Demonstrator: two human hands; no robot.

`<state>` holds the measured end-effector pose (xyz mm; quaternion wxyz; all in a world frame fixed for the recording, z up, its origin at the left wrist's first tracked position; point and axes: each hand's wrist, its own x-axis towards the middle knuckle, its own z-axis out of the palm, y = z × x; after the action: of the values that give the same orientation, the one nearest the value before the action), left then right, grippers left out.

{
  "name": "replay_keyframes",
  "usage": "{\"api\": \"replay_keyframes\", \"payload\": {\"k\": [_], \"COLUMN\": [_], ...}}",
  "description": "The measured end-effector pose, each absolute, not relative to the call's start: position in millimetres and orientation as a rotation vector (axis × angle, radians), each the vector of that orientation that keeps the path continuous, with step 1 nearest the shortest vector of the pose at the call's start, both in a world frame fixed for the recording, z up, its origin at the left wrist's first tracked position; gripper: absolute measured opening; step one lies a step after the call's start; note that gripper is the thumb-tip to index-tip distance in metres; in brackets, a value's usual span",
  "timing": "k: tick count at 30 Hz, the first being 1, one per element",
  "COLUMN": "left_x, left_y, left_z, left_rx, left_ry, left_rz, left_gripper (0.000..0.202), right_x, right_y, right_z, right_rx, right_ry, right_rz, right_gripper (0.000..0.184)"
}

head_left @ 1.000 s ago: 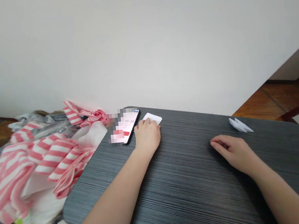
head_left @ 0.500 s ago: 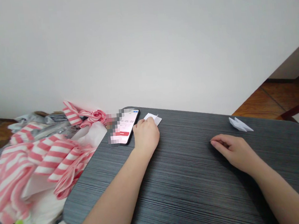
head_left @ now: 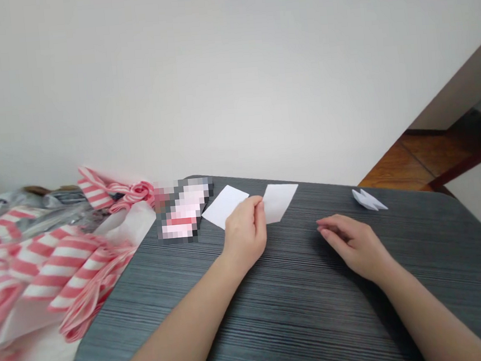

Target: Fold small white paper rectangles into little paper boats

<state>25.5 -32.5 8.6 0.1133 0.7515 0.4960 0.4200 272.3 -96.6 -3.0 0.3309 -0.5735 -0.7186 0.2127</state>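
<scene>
My left hand (head_left: 247, 233) is closed, pinching a small white sheet of paper (head_left: 281, 202) between thumb and fingers, raised a little over the dark table. Behind that hand, more white paper (head_left: 224, 204) lies on the tabletop, partly covered by the fingers; whether it is one sheet or a stack I cannot tell. My right hand (head_left: 353, 243) hovers or rests near the middle right, fingers loosely curved, thumb slightly apart and nothing between them. Just beyond it sits a folded white paper piece (head_left: 368, 199) with pointed ends.
A phone (head_left: 186, 207), blurred by pixels, lies at the table's left edge. The dark grained table (head_left: 277, 312) stands against a white wall (head_left: 232, 80). Pink-and-white striped cloth (head_left: 58, 269) is heaped left of it. Wooden floor (head_left: 394, 161) shows at right.
My left hand has lifted a white sheet off the paper beside the phone and brought it rightward. My right hand stays empty, its thumb and fingers a little apart. The view has shifted slightly right.
</scene>
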Motion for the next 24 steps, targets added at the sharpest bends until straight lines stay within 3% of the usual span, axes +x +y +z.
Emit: {"api": "replay_keyframes", "payload": {"k": [4, 8, 24], "left_x": [38.2, 47.1, 51.7], "left_y": [-40.9, -40.8, -39.5], "left_z": [6.8, 0.5, -6.4], "left_rx": [1.981, 1.849, 1.592], "left_ry": [1.225, 1.055, 0.962], "left_rz": [1.04, 0.903, 0.73], "left_gripper": [0.023, 0.023, 0.015], "right_x": [265.2, 261.4, 261.3], "right_y": [-100.0, -101.2, -97.8], "right_z": [1.1, 3.6, -2.6], "right_rx": [-1.453, -1.401, -1.467], "right_ry": [-1.716, -1.645, -1.489], "right_rz": [0.798, 1.015, 1.057], "right_gripper": [0.031, 0.016, 0.011]}}
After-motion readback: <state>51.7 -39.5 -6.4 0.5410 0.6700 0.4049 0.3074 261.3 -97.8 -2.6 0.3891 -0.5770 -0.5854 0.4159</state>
